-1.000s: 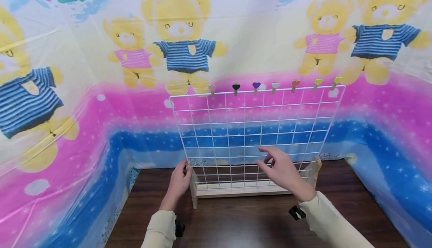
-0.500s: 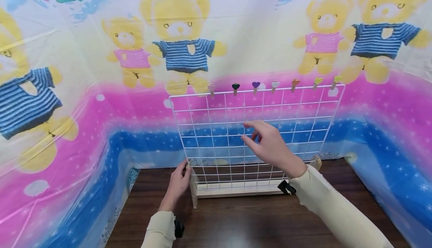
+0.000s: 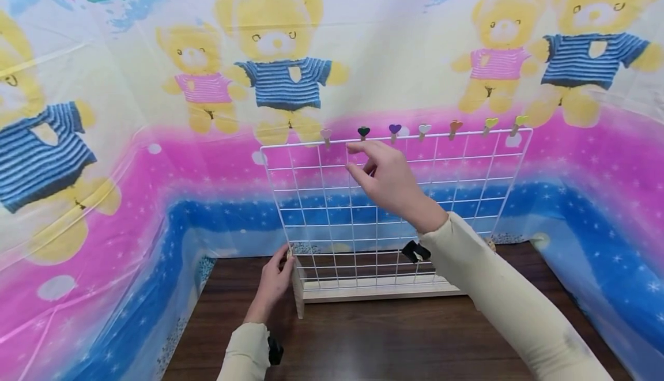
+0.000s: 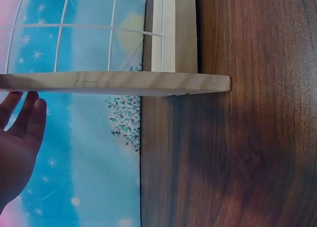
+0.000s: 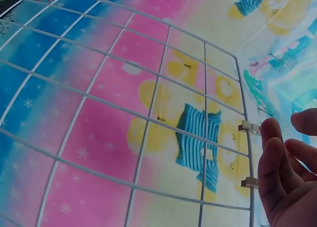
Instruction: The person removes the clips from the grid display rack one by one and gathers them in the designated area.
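Note:
A white wire grid (image 3: 376, 208) stands upright in a wooden stand (image 3: 384, 295). Several wooden clips with hearts sit along its top bar, among them a pale pink heart clip (image 3: 326, 136), a dark green one (image 3: 364, 132) and a purple one (image 3: 395, 131). My left hand (image 3: 275, 280) holds the top of the stand's left upright (image 4: 148, 82); its fingertips touch the outer face in the left wrist view, where the thumb is hidden. Raised in front of the grid, my right hand (image 3: 386, 176) has thumb and fingers apart, holding nothing, just below the dark green clip.
White, orange (image 3: 456, 128) and yellow (image 3: 490, 124) heart clips continue to the right along the bar. The stand rests on a dark wood table (image 3: 363, 340). A bear-printed cloth (image 3: 384, 81) hangs behind and at both sides.
My right hand has risen and moved left, from the grid's lower middle to just under its top bar. The left hand has stayed at the upright.

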The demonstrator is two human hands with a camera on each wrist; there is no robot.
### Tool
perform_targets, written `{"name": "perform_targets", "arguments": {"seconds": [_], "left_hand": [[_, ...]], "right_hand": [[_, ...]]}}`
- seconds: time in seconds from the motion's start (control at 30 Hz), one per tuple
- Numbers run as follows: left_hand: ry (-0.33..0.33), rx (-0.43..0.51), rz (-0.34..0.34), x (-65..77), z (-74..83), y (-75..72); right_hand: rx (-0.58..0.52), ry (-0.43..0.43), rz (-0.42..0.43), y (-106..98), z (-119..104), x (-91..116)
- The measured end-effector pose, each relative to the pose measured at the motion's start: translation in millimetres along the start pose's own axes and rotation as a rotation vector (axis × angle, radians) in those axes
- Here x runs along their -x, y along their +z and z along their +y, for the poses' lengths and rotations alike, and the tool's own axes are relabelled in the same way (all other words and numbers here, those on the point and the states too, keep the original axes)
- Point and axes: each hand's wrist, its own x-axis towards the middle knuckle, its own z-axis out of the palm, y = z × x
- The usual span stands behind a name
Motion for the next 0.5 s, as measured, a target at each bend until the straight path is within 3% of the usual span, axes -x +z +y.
{"name": "perform_targets", "arguments": {"seconds": [0.5], "left_hand": [[-0.010,0.026,-0.003,0.0,-5.2,-1.5]], "right_hand": [[0.010,0.181,-0.117,7.7,-11.0,-47.0]]}}
